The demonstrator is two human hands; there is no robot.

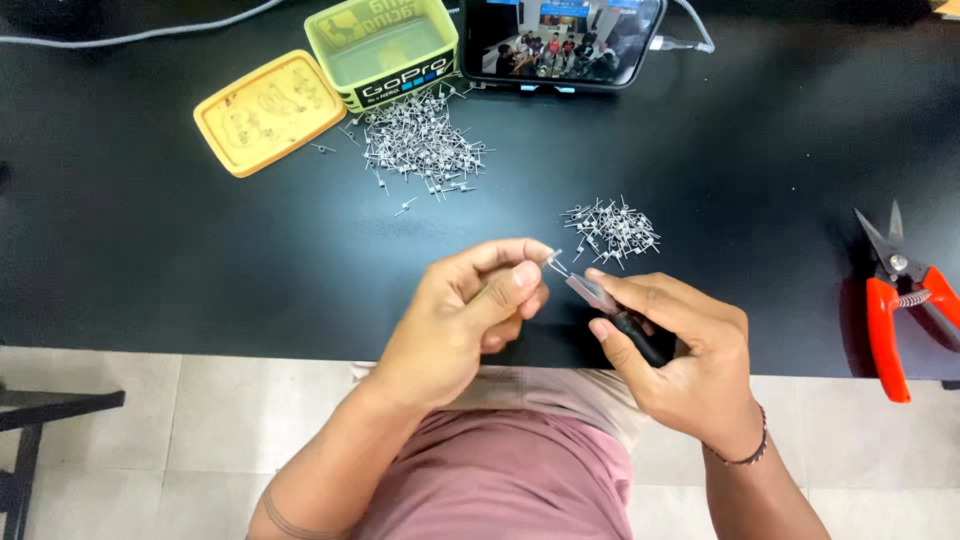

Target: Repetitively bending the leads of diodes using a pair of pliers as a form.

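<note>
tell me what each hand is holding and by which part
The left hand pinches a small metal wire piece at one end between thumb and forefinger. The right hand grips a slim dark-handled tool by its handle, tip toward the piece.

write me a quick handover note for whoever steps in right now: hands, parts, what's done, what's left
Left hand: pinches one small metal wire coil at its fingertips.
Right hand: grips dark-handled pliers, tip at that coil.
Parts: large pile of metal coils beside the open yellow plastic box and its lid; smaller pile just beyond the hands.
Red-handled snips lie unused at the right.
Done or left: cannot tell which pile is finished.
</note>
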